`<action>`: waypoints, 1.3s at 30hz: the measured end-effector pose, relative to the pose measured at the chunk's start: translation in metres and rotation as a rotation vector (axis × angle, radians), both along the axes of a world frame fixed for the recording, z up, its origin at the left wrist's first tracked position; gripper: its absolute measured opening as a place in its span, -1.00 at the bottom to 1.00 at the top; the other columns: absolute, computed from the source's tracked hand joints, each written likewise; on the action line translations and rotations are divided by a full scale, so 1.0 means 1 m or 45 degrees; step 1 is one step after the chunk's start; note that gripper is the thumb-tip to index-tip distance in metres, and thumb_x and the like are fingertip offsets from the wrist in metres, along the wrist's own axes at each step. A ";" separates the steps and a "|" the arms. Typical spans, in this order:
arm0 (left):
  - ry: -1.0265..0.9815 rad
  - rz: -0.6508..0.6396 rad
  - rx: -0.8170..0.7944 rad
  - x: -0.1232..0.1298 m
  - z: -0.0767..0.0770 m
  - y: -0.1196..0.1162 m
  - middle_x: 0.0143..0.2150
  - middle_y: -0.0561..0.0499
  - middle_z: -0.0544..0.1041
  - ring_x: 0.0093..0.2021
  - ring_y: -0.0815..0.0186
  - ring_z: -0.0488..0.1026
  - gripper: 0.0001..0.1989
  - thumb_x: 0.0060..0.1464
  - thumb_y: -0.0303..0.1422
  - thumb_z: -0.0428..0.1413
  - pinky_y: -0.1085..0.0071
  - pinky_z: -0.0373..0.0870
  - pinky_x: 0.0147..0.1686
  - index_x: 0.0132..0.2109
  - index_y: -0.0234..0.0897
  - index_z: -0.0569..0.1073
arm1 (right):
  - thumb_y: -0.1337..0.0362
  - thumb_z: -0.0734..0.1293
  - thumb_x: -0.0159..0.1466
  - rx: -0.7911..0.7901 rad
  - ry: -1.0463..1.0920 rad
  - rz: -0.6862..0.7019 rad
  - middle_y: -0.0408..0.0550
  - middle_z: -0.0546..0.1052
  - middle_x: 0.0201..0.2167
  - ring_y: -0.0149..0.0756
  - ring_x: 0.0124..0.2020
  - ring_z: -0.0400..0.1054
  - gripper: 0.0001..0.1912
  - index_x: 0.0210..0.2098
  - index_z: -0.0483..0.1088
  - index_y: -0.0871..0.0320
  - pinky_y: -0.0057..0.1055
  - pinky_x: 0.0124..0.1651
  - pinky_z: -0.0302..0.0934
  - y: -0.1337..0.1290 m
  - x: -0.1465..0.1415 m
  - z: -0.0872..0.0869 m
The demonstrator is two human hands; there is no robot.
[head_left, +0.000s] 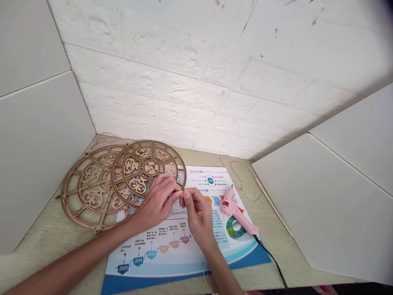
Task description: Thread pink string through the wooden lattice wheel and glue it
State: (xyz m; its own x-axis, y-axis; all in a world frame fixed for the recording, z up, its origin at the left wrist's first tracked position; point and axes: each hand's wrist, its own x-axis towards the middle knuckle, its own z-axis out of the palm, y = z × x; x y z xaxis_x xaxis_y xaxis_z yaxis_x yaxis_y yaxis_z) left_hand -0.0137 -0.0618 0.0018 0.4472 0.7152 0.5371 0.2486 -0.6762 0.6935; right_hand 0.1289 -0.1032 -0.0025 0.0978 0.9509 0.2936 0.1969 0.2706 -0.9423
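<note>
At the lower right rim of a round brown openwork disc point(148, 141), the fingertips of both my hands meet in a pinch. My left hand point(161, 200) lies over the disc's lower right part, thumb and forefinger closed on a thin wire at the rim. Pinched from the right side, the same spot is held by my right hand point(198, 211). A thin reddish wire point(178, 213) loops just below the fingertips; its ends are hidden by the hands. A second openwork disc point(93, 198), with reddish and white wire along its rings, lies partly under the first.
A printed poster point(147, 272) lies under the hands and discs. On its right side rests a pink glue gun point(238, 211) with a black cord point(273, 260). Loose thin wires point(236, 172) trail behind it. White panels point(331, 196) and a brick-patterned wall point(184, 90) enclose the table.
</note>
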 end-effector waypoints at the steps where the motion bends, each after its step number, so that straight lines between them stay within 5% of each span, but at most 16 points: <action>1: -0.017 -0.028 -0.016 0.000 0.000 0.001 -0.32 -0.01 0.40 -0.11 0.21 0.29 -0.69 0.42 -0.34 -0.15 0.27 0.26 -0.02 -0.32 -0.24 0.34 | 0.04 0.19 0.43 0.008 -0.008 0.003 -0.19 0.29 -0.55 -0.40 -0.51 0.19 -0.62 -0.43 0.26 0.12 -0.46 -0.43 0.11 -0.001 0.000 0.001; 5: -0.054 -0.107 -0.019 -0.003 0.002 0.002 -0.32 0.01 0.39 -0.10 0.24 0.29 -0.70 0.42 -0.34 -0.14 0.28 0.24 0.01 -0.31 -0.24 0.33 | 0.06 0.18 0.44 0.026 -0.024 0.008 -0.20 0.29 -0.56 -0.41 -0.51 0.18 -0.62 -0.43 0.25 0.12 -0.46 -0.43 0.10 0.000 0.000 0.004; 11: 0.036 -0.008 0.083 -0.008 0.001 0.004 -0.26 0.00 0.43 -0.03 0.22 0.29 -0.75 0.41 -0.40 -0.11 0.27 0.22 0.05 -0.29 -0.25 0.33 | 0.01 0.21 0.42 -0.088 -0.022 0.096 -0.19 0.32 -0.53 -0.41 -0.49 0.19 -0.64 -0.38 0.30 0.13 -0.46 -0.40 0.10 0.007 0.004 0.006; 24: 0.042 0.023 0.156 -0.004 -0.001 0.002 -0.27 0.00 0.41 -0.02 0.23 0.28 -0.79 0.37 -0.48 -0.09 0.27 0.23 0.05 -0.28 -0.26 0.33 | -0.04 0.42 0.26 -0.389 0.574 0.210 -0.21 0.32 -0.56 -0.44 -0.48 0.12 -0.61 -0.41 0.38 0.16 -0.46 -0.36 0.03 0.008 0.004 -0.001; 39: -0.065 -0.003 0.155 -0.002 -0.001 0.001 -0.27 0.01 0.42 -0.05 0.24 0.32 -0.81 0.35 -0.50 -0.07 0.29 0.26 0.04 -0.26 -0.25 0.35 | 0.07 0.52 0.17 -0.510 0.981 0.329 -0.22 0.26 -0.55 -0.46 -0.48 0.06 -0.64 -0.45 0.37 0.18 -0.50 -0.36 0.02 0.007 -0.002 0.004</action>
